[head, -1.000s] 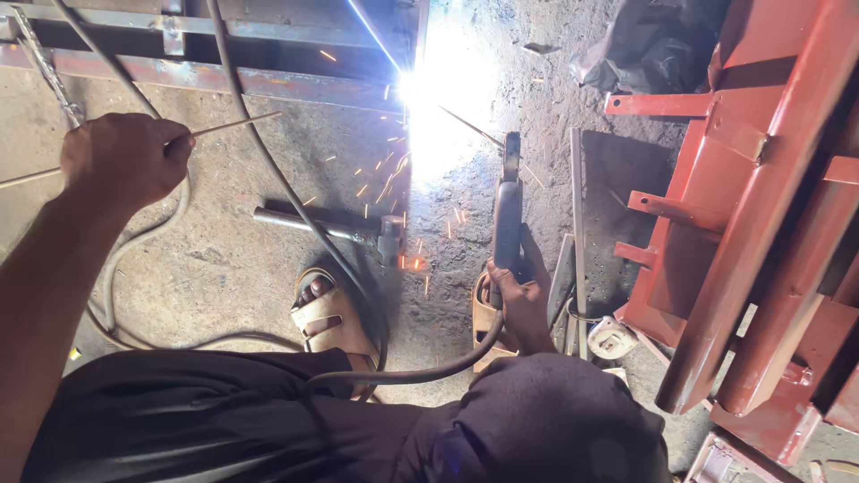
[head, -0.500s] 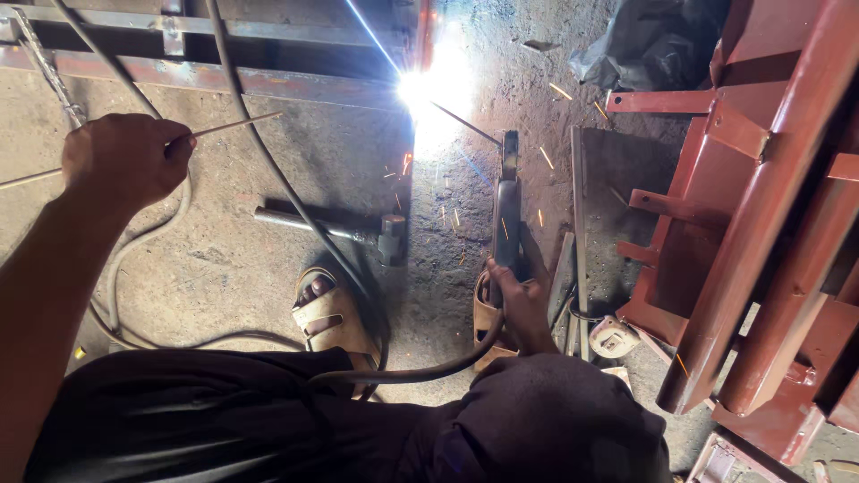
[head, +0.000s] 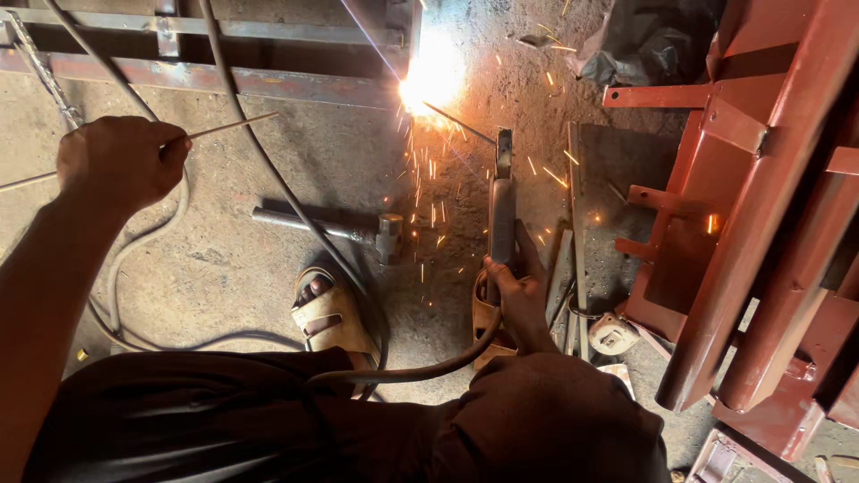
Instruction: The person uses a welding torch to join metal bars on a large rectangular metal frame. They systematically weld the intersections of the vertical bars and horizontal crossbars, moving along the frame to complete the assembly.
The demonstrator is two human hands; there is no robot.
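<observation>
Steel-grey electrode holder [head: 501, 215] is gripped in right hand [head: 517, 291] fingers closed, rod tip at the white arc [head: 429, 85] on the rusty steel frame [head: 224, 80] at 12 o'clock; left hand [head: 121, 161], at 10, fist shut on thin spare rods [head: 228, 127]; judge: keep arc short, travel steady w/ sparks off sandalled feet.

We see the left hand [head: 121, 161] raised at the upper left, curled into a closed fist with the knuckles toward us, its bare forearm running down along the left edge. The right hand [head: 517, 291] sits lower, near the centre right, fingers wrapped tight in a grip and the thumb laid forward (the wrist bends back toward the body). Both sandalled feet are planted between the two arms.
</observation>
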